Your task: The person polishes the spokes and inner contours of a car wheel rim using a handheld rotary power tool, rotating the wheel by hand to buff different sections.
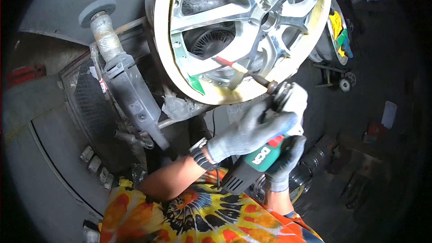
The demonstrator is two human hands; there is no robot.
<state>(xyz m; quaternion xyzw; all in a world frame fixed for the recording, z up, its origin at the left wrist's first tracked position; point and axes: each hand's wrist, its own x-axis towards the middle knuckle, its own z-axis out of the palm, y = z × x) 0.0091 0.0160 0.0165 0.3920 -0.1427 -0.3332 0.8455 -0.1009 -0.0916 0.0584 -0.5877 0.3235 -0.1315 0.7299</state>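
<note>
My left hand [254, 128], in a grey glove with a watch at the wrist, wraps round the front part of a green handheld electric grinder [256, 159] marked DCA. Lower down, my right hand [288, 157], also gloved, is closed round the grinder's other side. A thin spindle with a red and pale tip [231, 65] sticks out from the grinder's head. That tip lies over a spoke of a silver alloy wheel [211, 22]; whether it touches cannot be told. Yellowish masking covers the wheel's rim, with a piece of green tape [196, 84] at the lower left.
To the left stands a grey machine arm [135, 92] with a round disc [96, 11] on its end. A metal frame bar sits under the wheel. Yellow and green gloves [339, 33] lie at the right, above a small cart wheel [345, 84].
</note>
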